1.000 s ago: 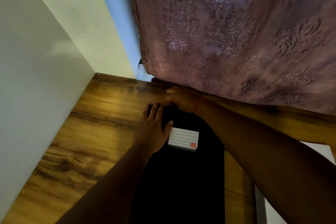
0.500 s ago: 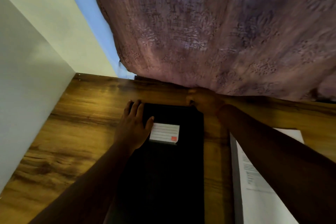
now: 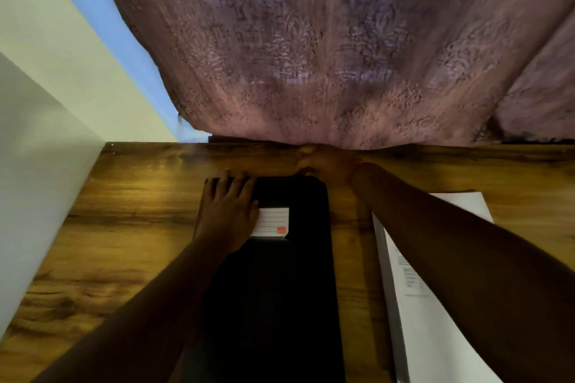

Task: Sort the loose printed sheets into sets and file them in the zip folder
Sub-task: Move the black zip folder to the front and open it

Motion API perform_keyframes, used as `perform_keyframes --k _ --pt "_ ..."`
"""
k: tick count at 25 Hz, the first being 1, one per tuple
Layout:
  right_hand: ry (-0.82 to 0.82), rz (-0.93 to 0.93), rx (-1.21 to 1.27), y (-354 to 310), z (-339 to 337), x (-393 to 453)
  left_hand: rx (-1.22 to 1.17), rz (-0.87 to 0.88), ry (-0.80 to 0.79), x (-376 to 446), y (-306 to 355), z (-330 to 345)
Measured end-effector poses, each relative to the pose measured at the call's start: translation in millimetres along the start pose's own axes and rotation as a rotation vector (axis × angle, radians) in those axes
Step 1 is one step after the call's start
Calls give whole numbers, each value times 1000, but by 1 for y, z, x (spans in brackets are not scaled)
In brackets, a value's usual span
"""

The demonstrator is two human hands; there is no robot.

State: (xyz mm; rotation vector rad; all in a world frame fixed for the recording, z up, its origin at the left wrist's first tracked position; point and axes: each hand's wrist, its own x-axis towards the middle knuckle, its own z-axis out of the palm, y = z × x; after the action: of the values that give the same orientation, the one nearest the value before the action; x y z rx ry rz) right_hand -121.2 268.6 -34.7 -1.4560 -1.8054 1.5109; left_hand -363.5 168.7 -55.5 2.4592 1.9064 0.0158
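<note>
A black zip folder (image 3: 273,274) lies lengthwise on a wooden desk (image 3: 130,227), the left hand (image 3: 228,210) pressing flat on its far corner beside a white label (image 3: 272,222). The right hand (image 3: 326,163) curls at the folder's far edge under a patterned curtain (image 3: 311,56); whether it holds anything cannot be told. Printed sheets (image 3: 435,320) lie just right of the folder.

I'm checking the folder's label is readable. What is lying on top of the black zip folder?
The left hand rests flat on the black zip folder, covering the left end of its white label. Any writing there is hidden.
</note>
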Motion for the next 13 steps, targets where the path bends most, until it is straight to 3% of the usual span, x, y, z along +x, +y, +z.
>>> perform_keyframes --k 2,6,9,13 --pt "-36 6 -6 -2 -2 3 -10 64 -29 5 26 1" --pt "-133 -137 -676 6 -4 10 -98 -33 -3 14 45 5" --pt "-240 -273 -653 0 -7 9 -152 -63 72 16 42 8" --pt "-356 -201 -602 1 -15 17 -258 -106 180 17 45 11"
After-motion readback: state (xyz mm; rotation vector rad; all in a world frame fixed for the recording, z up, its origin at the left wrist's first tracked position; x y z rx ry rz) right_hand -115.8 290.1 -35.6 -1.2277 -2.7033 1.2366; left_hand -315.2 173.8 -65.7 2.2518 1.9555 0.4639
